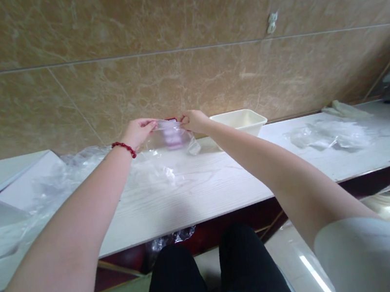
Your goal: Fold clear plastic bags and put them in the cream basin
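Note:
Both my arms reach far over the white table (205,189) toward the marble wall. My left hand (138,131), with a red bead bracelet at the wrist, pinches the left top edge of a clear plastic bag (173,137). My right hand (194,121) pinches the bag's right top edge. The bag hangs stretched between the two hands just above the table, with something pale purple showing inside it. What that item is I cannot make out.
A cream plastic tub (243,121) stands just right of my right hand against the wall. Crumpled clear plastic lies at the left (70,175) and at the right (330,135). A white box (5,190) sits at the far left. My knees are under the table's front edge.

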Available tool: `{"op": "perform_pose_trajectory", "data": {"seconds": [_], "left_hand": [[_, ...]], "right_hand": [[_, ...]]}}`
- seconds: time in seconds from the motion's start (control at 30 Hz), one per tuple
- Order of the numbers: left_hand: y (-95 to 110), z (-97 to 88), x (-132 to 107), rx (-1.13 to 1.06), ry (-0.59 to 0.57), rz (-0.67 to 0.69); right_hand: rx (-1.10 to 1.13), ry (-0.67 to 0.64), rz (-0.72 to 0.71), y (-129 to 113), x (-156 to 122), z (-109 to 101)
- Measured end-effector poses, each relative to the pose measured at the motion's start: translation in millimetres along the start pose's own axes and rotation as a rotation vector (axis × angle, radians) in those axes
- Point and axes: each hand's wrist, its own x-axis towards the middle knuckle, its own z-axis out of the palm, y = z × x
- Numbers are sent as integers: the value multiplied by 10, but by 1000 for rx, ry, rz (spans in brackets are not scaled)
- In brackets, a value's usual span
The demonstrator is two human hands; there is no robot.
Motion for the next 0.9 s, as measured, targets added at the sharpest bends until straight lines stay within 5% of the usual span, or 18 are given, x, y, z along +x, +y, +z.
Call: {"op": "perform_pose_trajectory", "data": {"seconds": [0.27,0.47,0.67,0.9], "left_hand": [[4,28,-267,201,57,245],[-195,-14,-545,330,32,372],[-604,-7,-1051,501,-172,498],[-1142,158,-1518,583,-389,466]], "right_hand": [[-11,154,-186,-1,-184,13],[-26,138,-235,-24,-524,93],[2,69,-220,41,-1177,552],[-13,-62,-164,89,-1683,1069]]}}
